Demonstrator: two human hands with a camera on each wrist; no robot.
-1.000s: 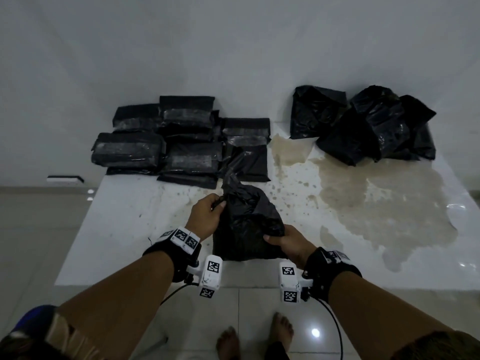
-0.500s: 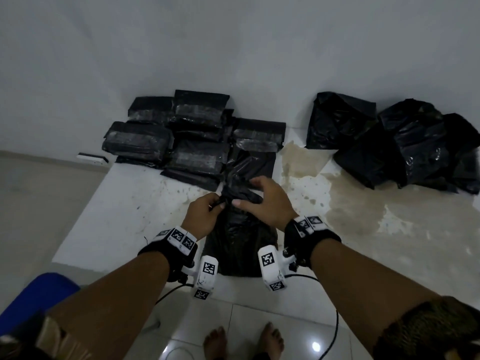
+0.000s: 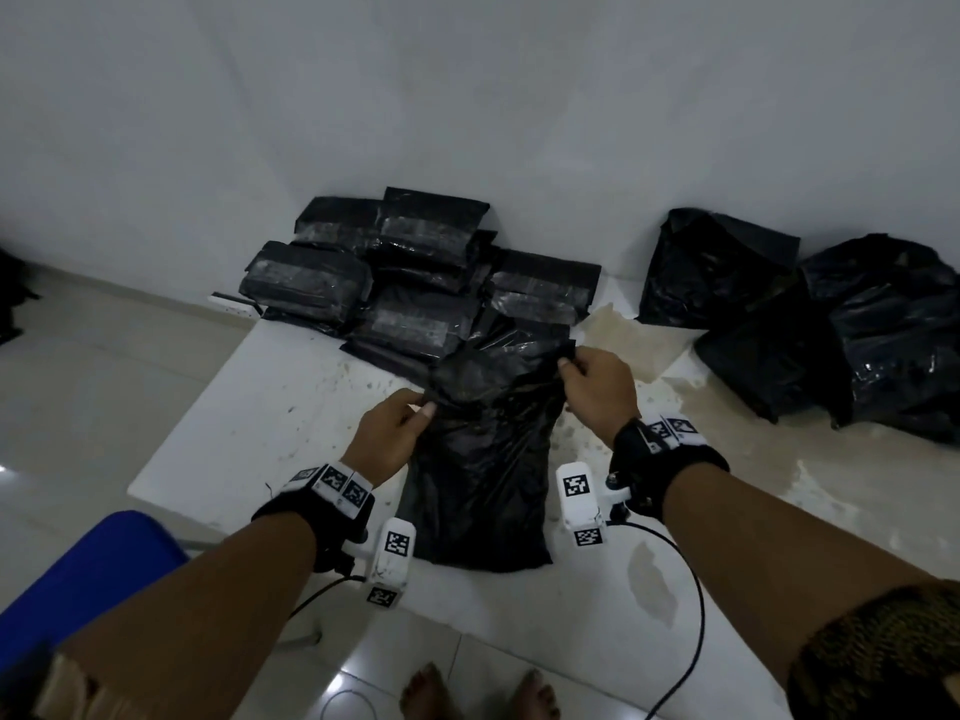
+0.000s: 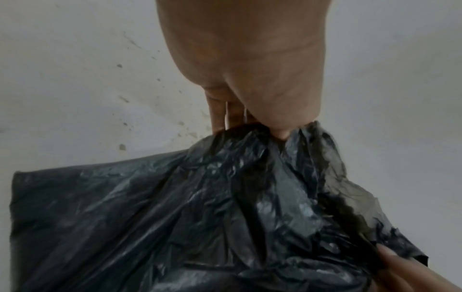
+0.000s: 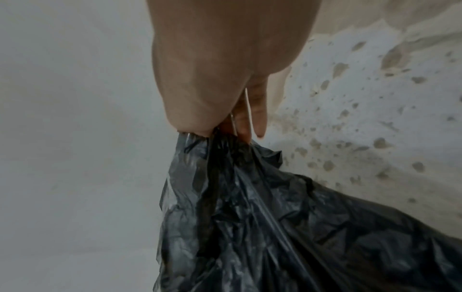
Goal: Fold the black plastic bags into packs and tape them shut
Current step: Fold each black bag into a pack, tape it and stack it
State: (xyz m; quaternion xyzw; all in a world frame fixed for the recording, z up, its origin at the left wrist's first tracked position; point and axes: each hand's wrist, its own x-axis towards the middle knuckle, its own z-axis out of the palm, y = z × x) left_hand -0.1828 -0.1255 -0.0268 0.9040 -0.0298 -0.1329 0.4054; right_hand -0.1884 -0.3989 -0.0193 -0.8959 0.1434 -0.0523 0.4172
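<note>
Lying on the white desk (image 3: 270, 433), the black bag (image 3: 483, 470) has its far corners pinched by the left hand (image 3: 392, 433) and right hand (image 3: 597, 387). Left wrist view: fingers (image 4: 220, 118) clamp crumpled plastic. Right wrist view: the same pinch, beside the stained desk.

no readable text or numbers, only black-and-white square code tags (image 3: 343, 484) on the wrist bands, lower centre
</note>
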